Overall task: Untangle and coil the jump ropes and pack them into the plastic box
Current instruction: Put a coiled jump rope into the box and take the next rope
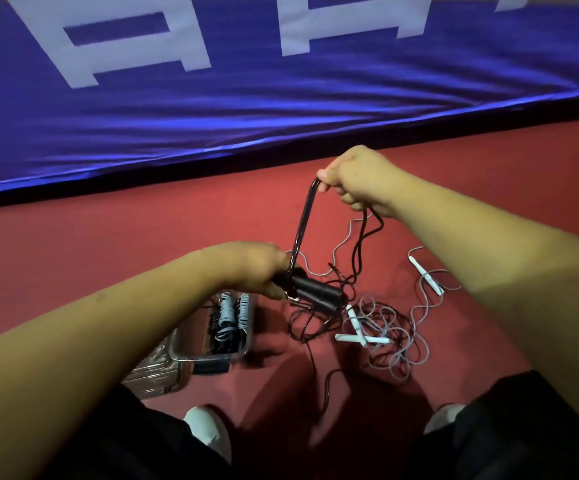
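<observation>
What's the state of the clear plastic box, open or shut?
Open: the clear plastic box is uncovered, coiled grey and black ropes show inside, and what looks like its lid lies beside it.

Black trousers [125, 445], white shoes [208, 432]

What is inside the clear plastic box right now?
Coiled grey rope and coiled black rope fill the far part of the clear rectangular plastic box; its near-left part looks bare. The left forearm covers its far-left corner, so that part is hidden.
</observation>
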A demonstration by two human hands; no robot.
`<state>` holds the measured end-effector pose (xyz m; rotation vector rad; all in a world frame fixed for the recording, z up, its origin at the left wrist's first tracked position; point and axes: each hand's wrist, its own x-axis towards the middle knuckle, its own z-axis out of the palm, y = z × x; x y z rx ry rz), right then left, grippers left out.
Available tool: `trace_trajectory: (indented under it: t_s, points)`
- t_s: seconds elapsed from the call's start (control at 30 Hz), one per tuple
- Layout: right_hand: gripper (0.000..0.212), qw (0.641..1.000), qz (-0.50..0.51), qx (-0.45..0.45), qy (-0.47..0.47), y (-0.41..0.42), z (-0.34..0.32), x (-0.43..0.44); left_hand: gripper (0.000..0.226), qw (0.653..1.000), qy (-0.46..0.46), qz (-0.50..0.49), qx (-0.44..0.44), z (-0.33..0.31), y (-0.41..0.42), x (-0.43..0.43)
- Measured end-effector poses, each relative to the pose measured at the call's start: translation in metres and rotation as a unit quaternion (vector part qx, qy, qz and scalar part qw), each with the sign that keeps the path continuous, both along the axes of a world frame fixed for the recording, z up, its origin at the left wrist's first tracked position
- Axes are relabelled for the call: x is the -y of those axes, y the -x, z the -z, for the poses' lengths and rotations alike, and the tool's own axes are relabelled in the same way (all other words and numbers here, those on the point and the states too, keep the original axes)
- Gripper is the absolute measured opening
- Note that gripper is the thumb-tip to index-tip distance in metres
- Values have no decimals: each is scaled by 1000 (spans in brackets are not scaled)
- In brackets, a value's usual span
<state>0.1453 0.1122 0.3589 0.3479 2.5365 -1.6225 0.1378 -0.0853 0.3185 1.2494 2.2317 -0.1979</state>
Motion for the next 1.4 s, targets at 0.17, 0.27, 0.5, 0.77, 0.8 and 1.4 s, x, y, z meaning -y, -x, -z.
trace_trajectory:
  t_s: [0.17,0.27,0.5,0.77,0.8,1.4]
  points:
    - [28,999,11,26,24,5,7,-4,19,968,-165,-54,180,-34,-17,4]
    - [23,999,-2,37,-5,7,15,2,33,929,-261,-108,240,-57,-28,6]
    - [31,986,-75,149,-22,-4,38,13,28,843,-386,-300,226,-55,-9,19]
    - [23,973,-103,201,40,-6,41,22,42,775,-447,-405,191,-50,23,37]
    - [23,973,-109,198,37,-7,41,21,35,783,-440,-399,183,-50,25,38]
    - [19,951,-232,-77,-188,-23,-21,55,48,957,-126,-229,-128,-10,31,26]
